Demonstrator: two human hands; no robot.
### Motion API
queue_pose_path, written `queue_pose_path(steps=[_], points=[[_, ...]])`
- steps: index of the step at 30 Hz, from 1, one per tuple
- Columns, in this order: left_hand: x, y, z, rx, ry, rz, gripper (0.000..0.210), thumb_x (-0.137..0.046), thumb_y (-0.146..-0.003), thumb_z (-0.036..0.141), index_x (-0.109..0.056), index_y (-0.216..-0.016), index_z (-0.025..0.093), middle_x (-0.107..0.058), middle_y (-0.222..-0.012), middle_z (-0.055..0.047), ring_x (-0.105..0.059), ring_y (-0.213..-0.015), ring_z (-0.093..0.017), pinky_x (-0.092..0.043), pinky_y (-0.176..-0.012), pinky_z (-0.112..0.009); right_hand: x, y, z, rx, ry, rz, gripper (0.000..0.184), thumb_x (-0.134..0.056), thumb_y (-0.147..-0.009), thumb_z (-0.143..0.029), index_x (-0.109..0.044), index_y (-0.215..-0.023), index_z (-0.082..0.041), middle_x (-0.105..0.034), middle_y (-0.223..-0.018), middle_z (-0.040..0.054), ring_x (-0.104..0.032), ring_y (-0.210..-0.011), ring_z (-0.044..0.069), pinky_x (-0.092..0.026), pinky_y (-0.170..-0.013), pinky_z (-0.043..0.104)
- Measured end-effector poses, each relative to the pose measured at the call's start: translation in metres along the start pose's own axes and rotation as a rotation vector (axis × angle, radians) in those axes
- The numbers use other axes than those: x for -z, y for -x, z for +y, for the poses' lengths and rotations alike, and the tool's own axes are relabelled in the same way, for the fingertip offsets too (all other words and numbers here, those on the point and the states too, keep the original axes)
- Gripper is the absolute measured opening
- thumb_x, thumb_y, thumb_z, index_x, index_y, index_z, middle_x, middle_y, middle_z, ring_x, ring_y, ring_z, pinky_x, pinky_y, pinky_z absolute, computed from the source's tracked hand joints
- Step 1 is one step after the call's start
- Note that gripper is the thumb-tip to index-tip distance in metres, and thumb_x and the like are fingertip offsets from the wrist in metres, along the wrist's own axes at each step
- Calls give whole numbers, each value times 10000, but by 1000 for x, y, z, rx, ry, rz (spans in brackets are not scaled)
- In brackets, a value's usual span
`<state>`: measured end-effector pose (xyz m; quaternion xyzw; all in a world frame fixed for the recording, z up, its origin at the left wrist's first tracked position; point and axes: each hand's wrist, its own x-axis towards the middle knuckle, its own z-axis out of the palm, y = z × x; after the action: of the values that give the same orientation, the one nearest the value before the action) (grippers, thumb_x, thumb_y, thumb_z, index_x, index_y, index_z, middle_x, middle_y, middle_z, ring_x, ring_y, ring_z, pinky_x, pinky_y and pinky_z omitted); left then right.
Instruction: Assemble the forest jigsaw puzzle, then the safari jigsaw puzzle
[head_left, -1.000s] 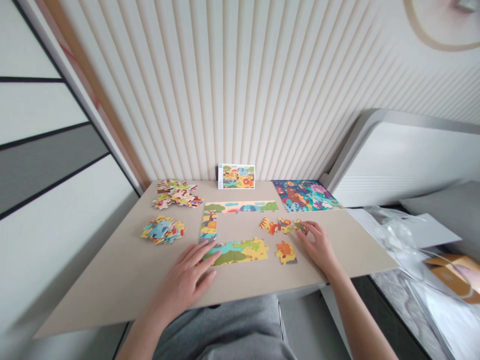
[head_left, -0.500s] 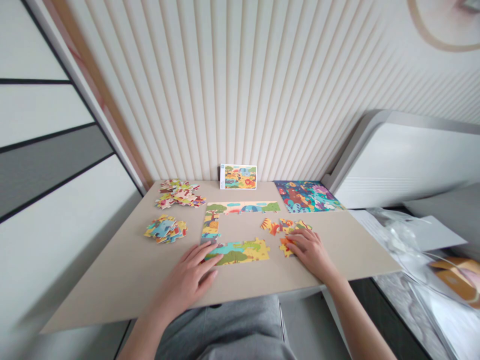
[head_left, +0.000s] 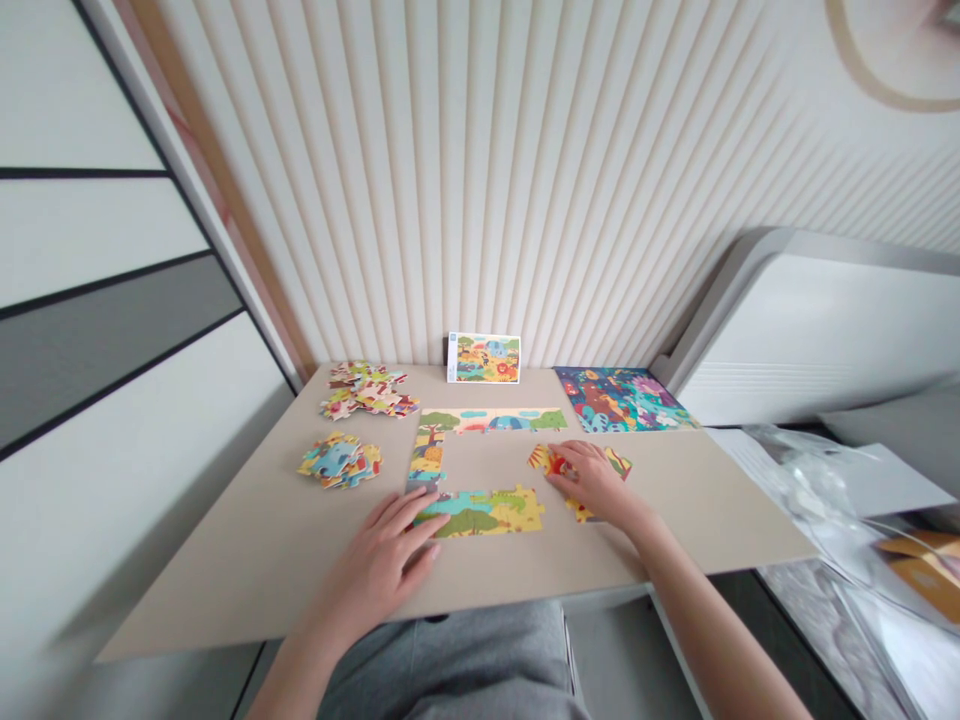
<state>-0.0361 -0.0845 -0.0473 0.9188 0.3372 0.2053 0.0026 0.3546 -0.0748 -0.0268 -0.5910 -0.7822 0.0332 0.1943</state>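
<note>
A partly joined animal jigsaw puzzle [head_left: 499, 513] lies on the table; its top strip, left side and bottom strip are together around a bare middle. My left hand [head_left: 386, 550] rests flat with fingers spread, the fingertips on the puzzle's lower left corner. To the right of the puzzle, my right hand [head_left: 596, 482] has its thumb and fingers bent around a red and yellow puzzle piece [head_left: 561, 467]. Loose pieces lie about that hand: a striped one [head_left: 536, 456] at its left, a yellow one [head_left: 581, 512] below, others partly hidden beneath it.
A picture card [head_left: 486, 359] of the animal scene stands against the ribbed wall. Two piles of loose pieces, one multicoloured [head_left: 369, 390] and one yellow and blue [head_left: 341, 461], lie at the left. A dark blue finished puzzle [head_left: 626, 398] lies at the back right.
My right hand has moved up and left from the lower orange piece to the red and yellow one. My left hand stays on the puzzle corner. The view has shifted slightly.
</note>
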Motion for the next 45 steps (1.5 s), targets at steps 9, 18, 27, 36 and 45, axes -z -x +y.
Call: queue_pose_path(steps=[9,18,27,36,45], points=[[2,-1,1,5,41,8,397,-541,-971,298,-628,-1357,324,-530,-1491,-17,-472,-1385,-265,-393,-1179,-485,37,27,-13,146,-195,-162,445,-522,-1000,-298,-546,-1444,-320,-573,-1463,56,-527,-1357,248,-429,-1144,449],[2,-1,1,19,40,-18,390,-535,-979,314,-622,-1359,324,-511,-1509,-11,-470,-1388,-265,-379,-1185,-491,15,50,-52,53,88,4,324,-582,-972,-461,-706,-1201,-269,-707,-1175,109,-624,-1137,303,-475,-1004,488],[1,0,0,3,15,-21,410,-540,-975,310,-607,-1379,317,-518,-1501,-21,-465,-1389,-270,-391,-1180,-489,6,52,-58,98,31,-23,356,-631,-918,-314,-662,-1272,-292,-639,-1332,94,-560,-1255,288,-414,-1103,505],[2,-1,0,0,63,25,398,-541,-970,307,-627,-1359,322,-551,-1471,-25,-498,-1364,-265,-397,-1176,-476,7,53,-57,133,5,-24,387,-595,-922,-244,-652,-1302,-287,-600,-1402,89,-497,-1346,300,-358,-1170,562],[1,0,1,13,58,5,395,-537,-972,299,-628,-1355,323,-533,-1488,-19,-477,-1380,-264,-391,-1177,-478,12,62,-27,181,3,-32,393,-548,-969,-187,-682,-1291,-367,-591,-1430,54,-510,-1365,283,-369,-1175,558]])
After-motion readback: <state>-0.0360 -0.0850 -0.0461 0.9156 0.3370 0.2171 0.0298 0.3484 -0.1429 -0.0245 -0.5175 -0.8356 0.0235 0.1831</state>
